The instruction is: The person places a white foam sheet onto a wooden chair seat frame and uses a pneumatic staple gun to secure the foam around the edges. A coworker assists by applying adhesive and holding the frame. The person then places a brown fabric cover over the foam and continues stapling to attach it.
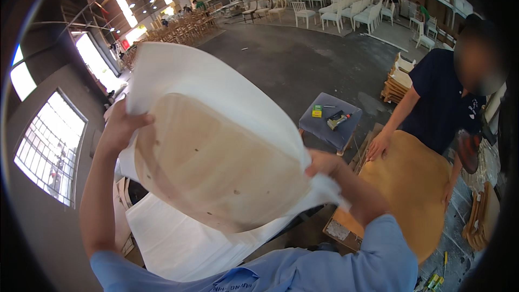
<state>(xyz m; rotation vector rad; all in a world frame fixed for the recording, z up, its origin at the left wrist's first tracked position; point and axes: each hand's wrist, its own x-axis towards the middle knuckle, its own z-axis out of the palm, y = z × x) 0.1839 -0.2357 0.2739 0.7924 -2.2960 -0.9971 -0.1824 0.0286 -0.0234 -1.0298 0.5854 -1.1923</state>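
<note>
Raised in front of me is a curved plywood seat panel (216,157) with several small dark holes, and a white padding sheet (200,70) lies against its far side and sticks out around its edges. My left hand (123,125) is closed on the left edge, thumb on the near face. At the right edge my right hand (331,168) is closed around the sheet and panel, slightly blurred; a loose flap of the sheet hangs beside the wrist. Below the panel lies a stack of white sheets (184,240).
At right a co-worker in dark blue rests their hands on a tan seat-shaped piece (413,184). Ahead stands a grey-blue padded stool (324,111) bearing a power tool (339,121) and a small green-yellow box (317,111). White chairs (367,16) line the back.
</note>
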